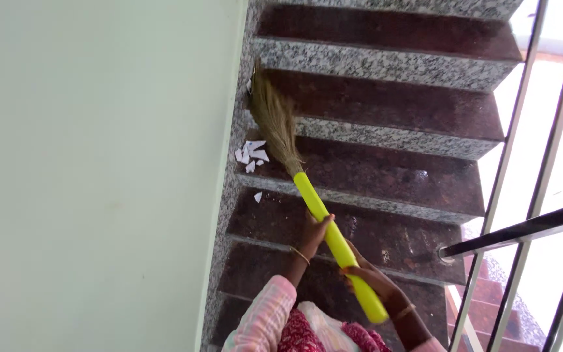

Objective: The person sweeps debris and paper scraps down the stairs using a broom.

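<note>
stairs [386, 176]: dark granite | paper scraps [250, 155] on step by wall

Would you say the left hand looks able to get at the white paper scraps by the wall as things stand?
Probably not directly: the left hand grips the yellow broom handle, and the paper scraps lie a step higher. Nothing blocks them, though; the broom bristles already reach there.

Pink-and-white checked sleeve [265, 313], red patterned garment [301, 334] — thin bangle [299, 255] on each wrist.
</note>
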